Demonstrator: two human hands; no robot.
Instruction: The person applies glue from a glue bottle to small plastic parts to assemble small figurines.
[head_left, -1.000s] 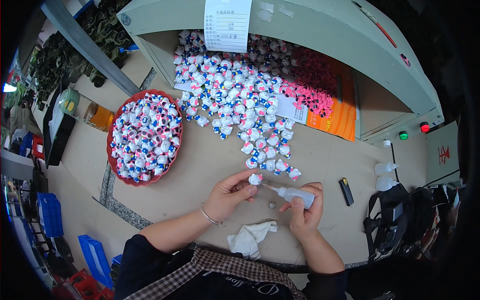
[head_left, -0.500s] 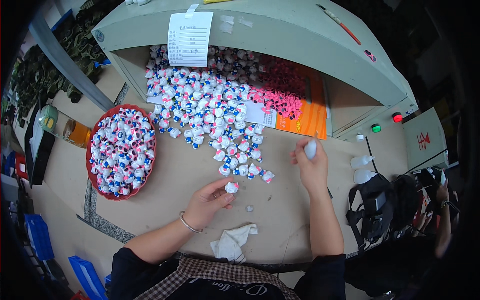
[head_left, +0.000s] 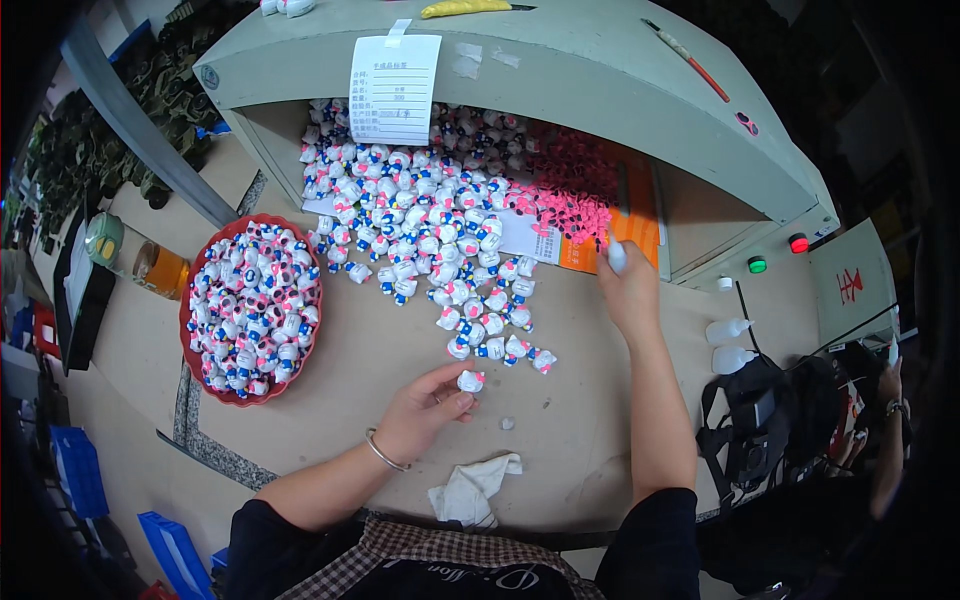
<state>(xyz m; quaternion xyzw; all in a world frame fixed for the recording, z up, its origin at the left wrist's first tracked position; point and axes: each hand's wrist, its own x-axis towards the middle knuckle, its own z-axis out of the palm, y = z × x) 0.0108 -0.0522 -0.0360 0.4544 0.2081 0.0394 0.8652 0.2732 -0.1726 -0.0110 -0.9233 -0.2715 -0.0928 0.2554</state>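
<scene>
My left hand [head_left: 425, 408] pinches a small white figurine [head_left: 471, 381] with pink on it, above the near middle of the table. My right hand [head_left: 632, 295] is closed round a small white squeeze bottle [head_left: 617, 258]. The bottle's tip is at the near edge of a heap of small pink pieces [head_left: 572, 214]; I cannot tell whether it touches one. The pieces lie on an orange and white sheet [head_left: 640, 232] under the shelf. A large pile of white, blue and pink figurines [head_left: 420, 215] spreads from below the shelf toward my left hand.
At the left stands a red scalloped bowl [head_left: 187, 345] full of figurines, beside a jar of amber liquid [head_left: 160, 268]. A white cloth [head_left: 470, 492] and a small greyish lump [head_left: 507, 424] lie near me. White bottles [head_left: 730, 358] and a black bag [head_left: 755, 420] are right; another person's arm [head_left: 888, 430] shows beyond.
My right hand has reached farther away with the squeeze bottle, up to the pink pieces. My left hand keeps hold of the figurine in nearly the same place. The whole view has shifted slightly.
</scene>
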